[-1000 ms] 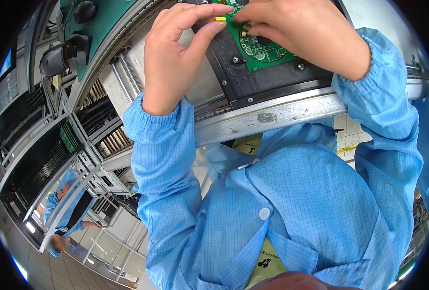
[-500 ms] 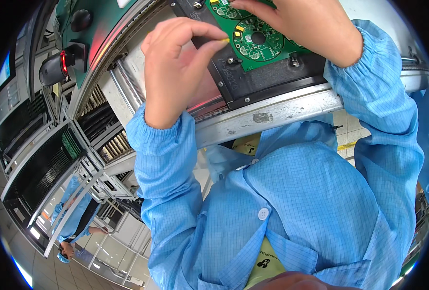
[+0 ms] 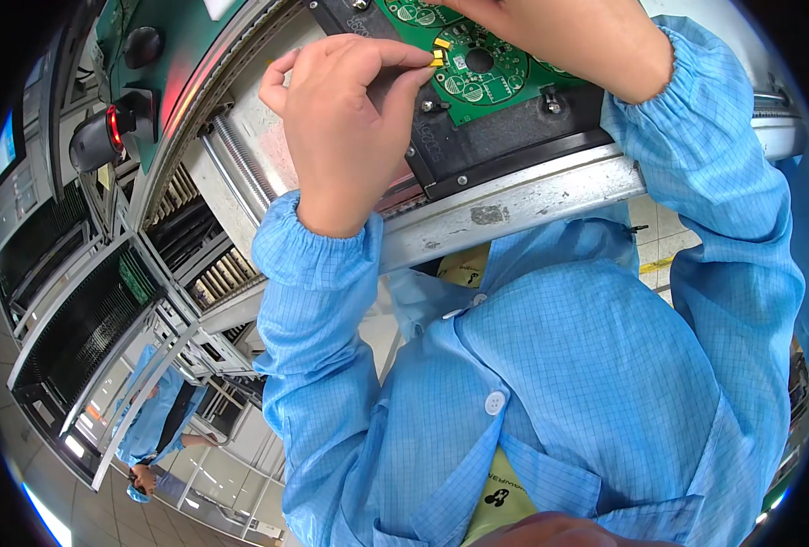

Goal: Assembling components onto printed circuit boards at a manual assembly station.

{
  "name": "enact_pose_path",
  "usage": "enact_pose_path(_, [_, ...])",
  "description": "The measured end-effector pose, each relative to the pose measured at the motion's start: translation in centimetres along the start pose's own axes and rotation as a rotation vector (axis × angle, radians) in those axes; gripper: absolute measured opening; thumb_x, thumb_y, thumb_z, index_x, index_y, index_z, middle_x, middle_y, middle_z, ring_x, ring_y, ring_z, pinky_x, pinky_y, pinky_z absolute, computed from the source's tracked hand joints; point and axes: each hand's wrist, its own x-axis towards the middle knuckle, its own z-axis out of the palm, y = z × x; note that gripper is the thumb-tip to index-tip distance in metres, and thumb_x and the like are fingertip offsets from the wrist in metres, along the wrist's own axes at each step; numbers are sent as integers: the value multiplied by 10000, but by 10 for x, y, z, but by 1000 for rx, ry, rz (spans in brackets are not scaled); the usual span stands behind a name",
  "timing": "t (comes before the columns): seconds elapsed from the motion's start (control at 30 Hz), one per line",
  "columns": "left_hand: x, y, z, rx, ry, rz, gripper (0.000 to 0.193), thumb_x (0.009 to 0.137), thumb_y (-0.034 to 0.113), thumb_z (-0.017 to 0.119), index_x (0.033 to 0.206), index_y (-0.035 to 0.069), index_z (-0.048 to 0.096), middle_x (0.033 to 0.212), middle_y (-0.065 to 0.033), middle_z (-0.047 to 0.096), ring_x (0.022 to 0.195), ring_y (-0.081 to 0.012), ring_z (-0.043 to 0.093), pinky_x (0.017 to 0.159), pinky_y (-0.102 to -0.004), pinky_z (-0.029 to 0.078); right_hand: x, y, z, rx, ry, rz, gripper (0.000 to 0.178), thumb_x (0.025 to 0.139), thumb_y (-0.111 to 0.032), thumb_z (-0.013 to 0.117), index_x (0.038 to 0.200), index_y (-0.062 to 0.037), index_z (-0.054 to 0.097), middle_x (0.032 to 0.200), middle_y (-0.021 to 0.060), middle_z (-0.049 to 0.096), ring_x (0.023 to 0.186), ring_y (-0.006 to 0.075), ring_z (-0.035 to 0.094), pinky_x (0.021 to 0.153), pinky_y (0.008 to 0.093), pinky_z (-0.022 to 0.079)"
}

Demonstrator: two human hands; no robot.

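My left hand [image 3: 350, 118] is at the left edge of a green circuit board [image 3: 505, 87]. Its thumb and forefinger pinch a small yellow block-shaped component [image 3: 437, 59] at the board's edge, beside another yellow block [image 3: 442, 43]. Over the far part of the board reaches my right hand [image 3: 573, 36]; its fingertips run past the top of the picture, so what they hold is hidden. The board has round printed sections and lies in a black carrier [image 3: 550, 137], with dark clamps [image 3: 552, 105] along its near side.
A metal rail [image 3: 514, 211] runs along the near side of the carrier. To the left are a ribbed rod [image 3: 238, 164], a black device with a red light [image 3: 102, 137] and black slotted racks [image 3: 81, 319]. Another person in blue [image 3: 163, 406] is at the lower left.
My left hand has moved right to the board's edge with the yellow component in its pinch. My right hand has shifted slightly left and up. The other person has moved slightly right.
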Motion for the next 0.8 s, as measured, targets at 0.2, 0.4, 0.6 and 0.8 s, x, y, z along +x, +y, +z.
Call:
enact_pose_path(0.2, [1, -1, 1, 28, 8, 49, 113, 791, 177, 852, 870, 209, 777, 834, 42, 706, 958, -186, 656, 984, -430, 327, 0, -1, -1, -4, 4, 28, 118, 830, -153, 727, 779, -47, 711, 729, 130, 664, 793, 336, 640, 737, 454, 533])
enact_pose_path(0.4, [2, 1, 4, 39, 36, 71, 111, 792, 155, 839, 858, 218, 777, 823, 66, 703, 946, -171, 654, 980, -437, 323, 0, -1, 0, -16, -6, 29, 117, 831, -153, 726, 782, -48, 711, 731, 129, 665, 784, 337, 641, 728, 459, 536])
enact_pose_path(0.6, [1, 0, 8, 59, 73, 136, 151, 776, 100, 807, 840, 233, 776, 852, 104, 719, 938, -146, 650, 991, -467, 306, 0, -4, -2, -27, -6, 27, 112, 834, -151, 730, 805, -44, 720, 747, 135, 674, 778, 341, 645, 726, 460, 536])
enact_pose_path(0.8, [2, 1, 10, 58, 85, 150, 162, 768, 96, 803, 830, 244, 779, 863, 116, 726, 936, -137, 649, 1003, -473, 300, 0, -6, -6, 2, 11, 60, 112, 844, -146, 737, 841, -35, 731, 780, 141, 688, 785, 352, 666, 729, 454, 543])
